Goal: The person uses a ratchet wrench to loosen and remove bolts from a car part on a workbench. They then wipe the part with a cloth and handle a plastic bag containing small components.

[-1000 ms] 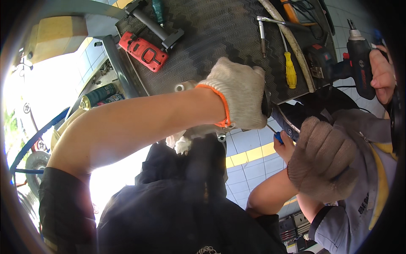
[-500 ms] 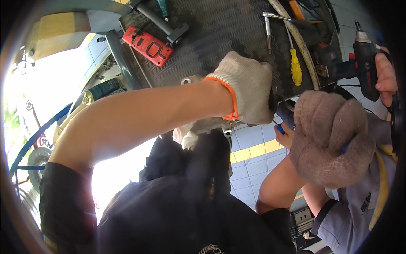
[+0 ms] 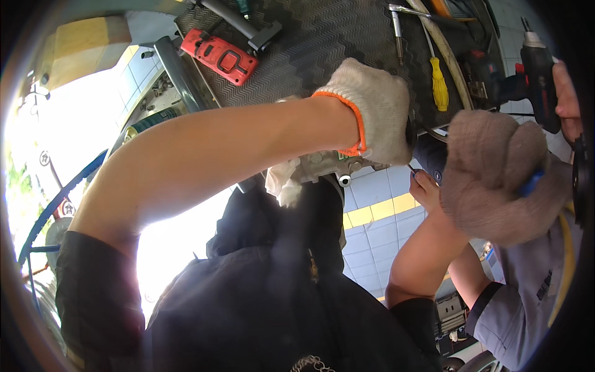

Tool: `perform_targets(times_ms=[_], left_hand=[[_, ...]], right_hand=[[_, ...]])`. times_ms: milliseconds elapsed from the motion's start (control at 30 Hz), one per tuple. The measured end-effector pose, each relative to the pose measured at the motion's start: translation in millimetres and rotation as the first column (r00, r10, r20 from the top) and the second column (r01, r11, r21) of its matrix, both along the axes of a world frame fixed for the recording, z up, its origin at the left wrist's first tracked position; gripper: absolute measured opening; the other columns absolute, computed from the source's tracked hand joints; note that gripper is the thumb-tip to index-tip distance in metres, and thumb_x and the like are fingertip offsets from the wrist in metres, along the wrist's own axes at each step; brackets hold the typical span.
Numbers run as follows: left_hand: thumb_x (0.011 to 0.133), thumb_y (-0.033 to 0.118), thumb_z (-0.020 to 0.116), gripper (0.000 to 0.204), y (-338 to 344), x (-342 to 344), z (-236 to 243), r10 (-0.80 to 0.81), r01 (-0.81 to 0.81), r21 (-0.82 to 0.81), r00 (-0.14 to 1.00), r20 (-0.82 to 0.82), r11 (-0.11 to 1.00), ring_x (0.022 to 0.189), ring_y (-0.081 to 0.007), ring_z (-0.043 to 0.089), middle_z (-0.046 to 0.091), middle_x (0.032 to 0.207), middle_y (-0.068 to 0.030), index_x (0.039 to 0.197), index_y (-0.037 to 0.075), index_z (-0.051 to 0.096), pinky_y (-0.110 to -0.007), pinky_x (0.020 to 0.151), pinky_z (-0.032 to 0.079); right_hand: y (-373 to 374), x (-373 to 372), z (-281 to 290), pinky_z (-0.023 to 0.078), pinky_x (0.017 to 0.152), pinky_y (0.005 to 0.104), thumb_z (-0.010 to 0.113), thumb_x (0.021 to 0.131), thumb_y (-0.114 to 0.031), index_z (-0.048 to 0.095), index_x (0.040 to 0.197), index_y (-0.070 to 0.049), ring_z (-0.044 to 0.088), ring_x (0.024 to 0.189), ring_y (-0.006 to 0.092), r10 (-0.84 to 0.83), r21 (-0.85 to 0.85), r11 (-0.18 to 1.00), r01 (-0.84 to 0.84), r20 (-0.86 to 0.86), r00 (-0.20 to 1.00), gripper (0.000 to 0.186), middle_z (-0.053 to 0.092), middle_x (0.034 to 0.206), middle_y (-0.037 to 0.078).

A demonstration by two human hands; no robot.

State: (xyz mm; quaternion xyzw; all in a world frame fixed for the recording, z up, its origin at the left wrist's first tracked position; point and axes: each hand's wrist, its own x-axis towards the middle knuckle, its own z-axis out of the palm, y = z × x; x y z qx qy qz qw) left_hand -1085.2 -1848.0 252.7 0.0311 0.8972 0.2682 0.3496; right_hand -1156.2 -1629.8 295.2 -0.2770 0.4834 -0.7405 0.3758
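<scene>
Right hand [image 3: 496, 180] is balled round something blue [image 3: 532, 184]; left hand [image 3: 373, 111] is over the casting [image 3: 316, 162] — hold hidden, can't tell — beside the worktop [image 3: 328, 37]. Should the casting shift, it might pinch the co-worker's hand [image 3: 426, 189].

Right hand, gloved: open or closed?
Closed. The right hand is curled into a fist, with a blue thing showing in the curl; cannot tell what that is.

Right hand [image 3: 502, 180] higher than before
</scene>
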Motion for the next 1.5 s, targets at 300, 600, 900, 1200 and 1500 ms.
perform_targets(times_ms=[300, 600, 900, 1200, 1500], left_hand=[[0.086, 0.046, 0.083, 0.054, 1, -3, 7, -0.025, 0.026, -0.036, 0.999, 0.037, 0.999, 0.092, -0.0332, 0.09, 0.089, 0.096, -0.0181, 0.113, 0.0, 0.089, -0.042, 0.092, 0.071], [0.088, 0.049, 0.082, 0.052, 1, -3, 6, -0.033, 0.033, -0.015, 0.999, 0.033, 0.999, 0.094, -0.0335, 0.089, 0.09, 0.098, -0.0179, 0.109, 0.002, 0.091, -0.044, 0.094, 0.071], [0.089, 0.053, 0.078, 0.065, -1, -5, 6, -0.084, 0.083, 0.018, 0.996, 0.034, 0.996, 0.097, -0.0372, 0.089, 0.088, 0.1, -0.0232, 0.121, -0.004, 0.084, -0.045, 0.094, 0.071], [0.089, 0.055, 0.081, 0.058, -3, -4, 0, -0.096, 0.096, 0.0, 0.995, 0.017, 0.995, 0.097, -0.0319, 0.09, 0.09, 0.1, -0.0165, 0.114, 0.004, 0.091, -0.044, 0.094, 0.07], [0.094, 0.061, 0.079, 0.062, 2, -2, -9, -0.084, 0.083, -0.046, 0.996, -0.009, 0.995, 0.109, -0.0345, 0.088, 0.089, 0.113, -0.0166, 0.121, 0.005, 0.088, -0.045, 0.097, 0.07]], right_hand=[[-25, -7, -13, 0.043, 0.069, 0.0369, 0.056, 0.121, -0.056, 0.057, 0.086, -0.017, 0.055, 0.077, 0.0186, 0.129, -0.297, 0.947, -0.121, 0.006, 0.992, 0.052, 0.06, 0.084, 0.005], [9, -33, -43, 0.046, 0.092, 0.03, 0.054, 0.121, -0.053, 0.065, 0.112, -0.013, 0.056, 0.1, 0.0197, 0.373, -0.338, 0.879, -0.337, 0.046, 0.927, 0.043, 0.062, 0.111, 0.007], [-9, -9, -43, 0.038, 0.073, 0.0327, 0.063, 0.116, -0.066, 0.056, 0.099, -0.017, 0.049, 0.078, 0.0165, 0.104, -0.137, 0.986, -0.099, 0.027, 0.994, 0.053, 0.055, 0.086, 0.0], [-14, 22, -31, 0.04, 0.069, 0.0349, 0.073, 0.112, -0.07, 0.055, 0.089, -0.017, 0.047, 0.071, 0.0167, 0.064, 0.041, 0.997, -0.063, -0.029, 0.997, 0.061, 0.05, 0.076, 0.0], [-41, 10, -12, 0.045, 0.068, 0.0351, 0.071, 0.114, -0.06, 0.063, 0.097, -0.011, 0.054, 0.069, 0.0184, 0.041, -0.211, 0.977, -0.019, 0.097, 0.994, 0.053, 0.058, 0.078, 0.003]])
